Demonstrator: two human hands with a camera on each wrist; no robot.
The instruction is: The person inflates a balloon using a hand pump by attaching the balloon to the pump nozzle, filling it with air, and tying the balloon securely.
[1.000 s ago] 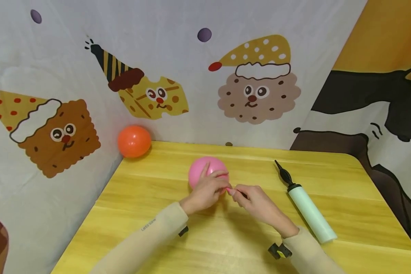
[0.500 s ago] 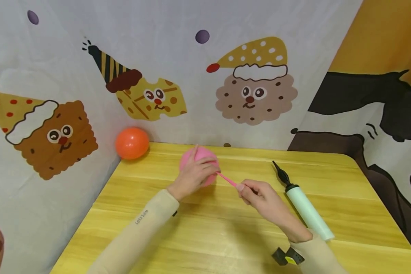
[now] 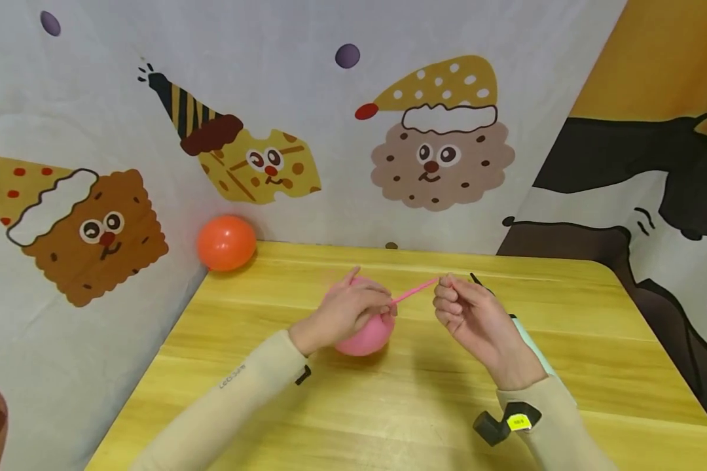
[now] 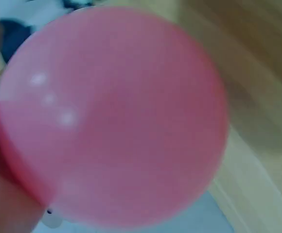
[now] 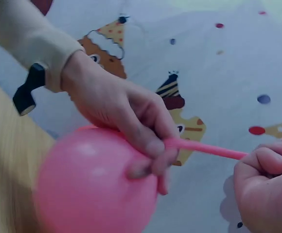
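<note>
An inflated pink balloon [image 3: 365, 337] is held above the table by my left hand [image 3: 353, 311], whose thumb and fingers pinch the base of its neck. The balloon's neck [image 5: 209, 149] is stretched into a thin, taut strip between both hands. At the far end of that strip, my right hand [image 3: 477, 317] pinches the tip with curled fingers. In the left wrist view the round pink balloon [image 4: 116, 116] fills most of the picture, and only a blurred part of the left hand [image 4: 7, 199] shows at the left edge.
An orange balloon [image 3: 226, 243] sits at the table's back left corner against the printed cloth [image 3: 342, 144]. Partly hidden behind my right hand lies a pale green hand pump [image 3: 533, 343] with a black nozzle. The yellow wooden table [image 3: 353, 412] lies beneath both hands.
The right hand has pulled the neck out to the right, then lifted it up and turned palm upward. The left hand has shifted slightly with the balloon, which now hangs lower beneath the fingers.
</note>
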